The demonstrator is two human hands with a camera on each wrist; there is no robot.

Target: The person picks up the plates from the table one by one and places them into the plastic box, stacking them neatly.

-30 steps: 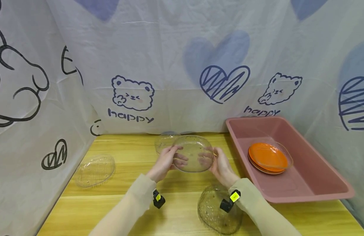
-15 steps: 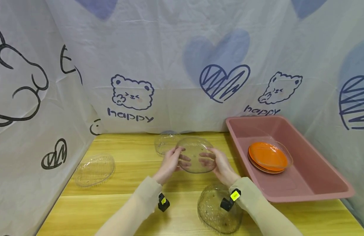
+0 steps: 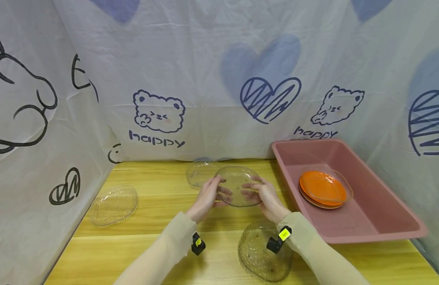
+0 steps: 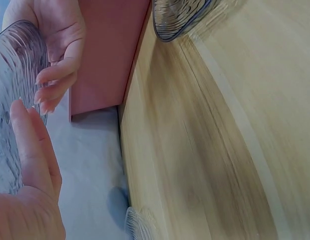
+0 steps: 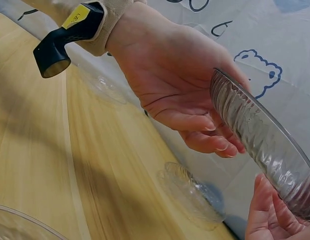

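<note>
A see-through, grey-tinted plate [image 3: 239, 186] with rippled sides is held above the wooden table, tilted. My left hand [image 3: 207, 198] grips its left rim, thumb on top and fingers underneath. On the opposite rim my right hand [image 3: 271, 199] grips in the same way. The right wrist view shows the plate side-on, its rippled wall [image 5: 257, 135] resting against the left hand's fingers [image 5: 205, 140]. Below the right forearm, another grey-tinted clear plate [image 3: 263, 255] lies on the table.
To the right stands a pink basin [image 3: 379, 238] holding orange plates [image 3: 322, 186] with a clear plate over them. A clear plate [image 3: 114, 206] lies at the table's left. Another clear plate [image 3: 198, 174] sits near the back curtain [image 3: 212, 130], partly behind the held plate.
Both hands and the held plate have shifted slightly right, the left hand most. The plate's tilt has changed a little. The other plates and the basin stay put.
</note>
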